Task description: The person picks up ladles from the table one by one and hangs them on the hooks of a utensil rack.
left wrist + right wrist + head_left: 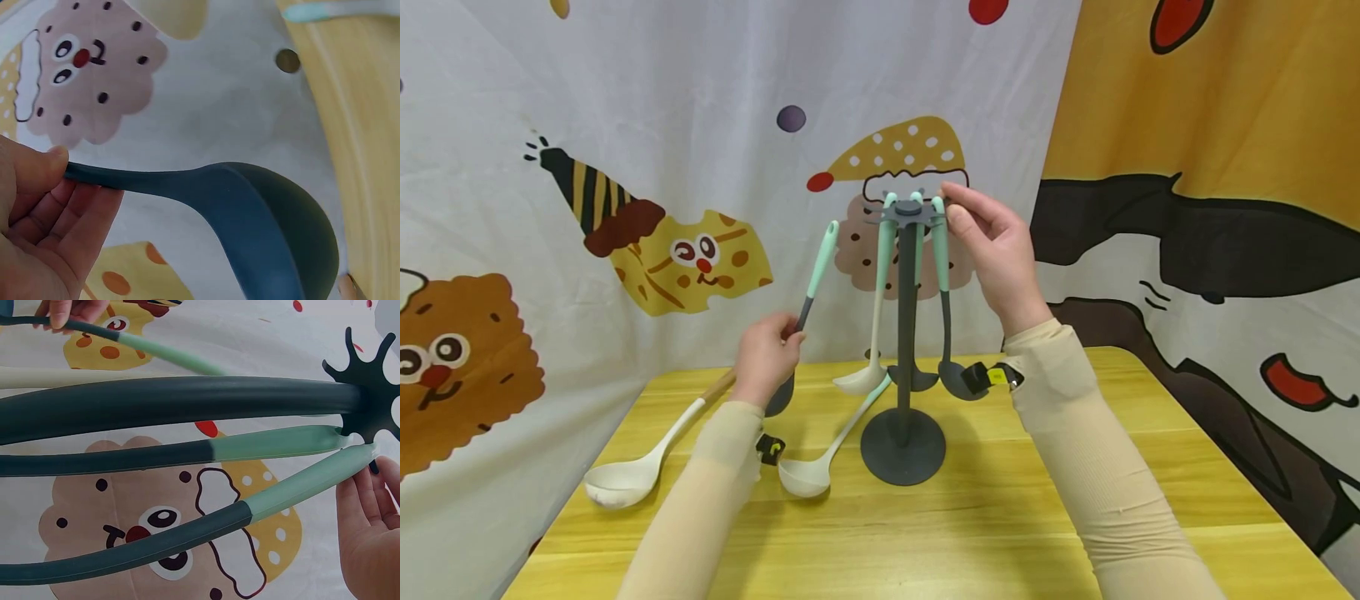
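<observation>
My left hand [767,354] grips a dark ladle [250,206] by its grey shaft. Its mint handle [823,262] points up and its bowl hangs low. To its right stands a dark grey utensil rack [904,450] with a round base and a hooked top. A white ladle [859,379] and two dark utensils hang there by mint handles. My right hand [1000,250] is at the rack's top, thumb and fingers pinching a hook beside the handle end of the right-hand dark utensil [961,381]. In the right wrist view, the right fingers [362,494] meet that hook closely.
A white ladle with a mint handle [807,477] lies on the wooden table [1000,533] left of the rack's base. Farther left lies a larger white ladle [623,482] with a wooden handle end. A patterned curtain [700,108] hangs behind the table.
</observation>
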The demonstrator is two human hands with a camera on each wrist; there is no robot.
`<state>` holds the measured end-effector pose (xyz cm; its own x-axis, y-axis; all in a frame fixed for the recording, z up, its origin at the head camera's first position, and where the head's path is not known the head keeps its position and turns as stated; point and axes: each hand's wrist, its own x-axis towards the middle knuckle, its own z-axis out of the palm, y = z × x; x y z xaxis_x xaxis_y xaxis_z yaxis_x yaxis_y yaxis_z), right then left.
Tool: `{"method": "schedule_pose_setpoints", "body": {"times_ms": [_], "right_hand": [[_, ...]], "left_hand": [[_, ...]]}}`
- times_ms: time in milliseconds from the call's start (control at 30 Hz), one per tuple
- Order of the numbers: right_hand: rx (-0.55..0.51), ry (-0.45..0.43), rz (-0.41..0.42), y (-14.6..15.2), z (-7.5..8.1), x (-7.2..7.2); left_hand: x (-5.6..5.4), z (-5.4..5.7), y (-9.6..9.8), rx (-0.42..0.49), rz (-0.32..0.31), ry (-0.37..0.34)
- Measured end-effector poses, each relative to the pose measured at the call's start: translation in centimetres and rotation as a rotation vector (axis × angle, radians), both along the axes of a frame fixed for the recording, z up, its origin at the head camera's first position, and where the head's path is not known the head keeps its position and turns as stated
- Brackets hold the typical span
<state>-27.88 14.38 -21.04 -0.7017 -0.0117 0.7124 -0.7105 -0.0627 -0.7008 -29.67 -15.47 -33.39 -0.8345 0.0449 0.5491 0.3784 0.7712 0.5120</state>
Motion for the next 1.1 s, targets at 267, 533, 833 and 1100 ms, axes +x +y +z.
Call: {"method": "schedule_pose_setpoints", "body": {"times_ms": [267,533,833,1100], "right_hand": [[0.006,0.025,-0.005,0.0,0.0,0.0],[0.014,0.027,-0.011,-0.1,0.0,0.1],[0.012,0.039,-0.008,-0.1,0.0,0.1],[0.015,0.041,-0.017,-0.1,0.0,0.1]], "left_hand": [[0.6,1.1,1.1,0.053,-0.027,0.086],[2.0,2.4,1.7,0.099,-0.074,0.169],[4.5,3.6,2.7,0.158,-0.176,0.286],[6.7,3.6,4.0,0.197,-0.263,0.385]]}}
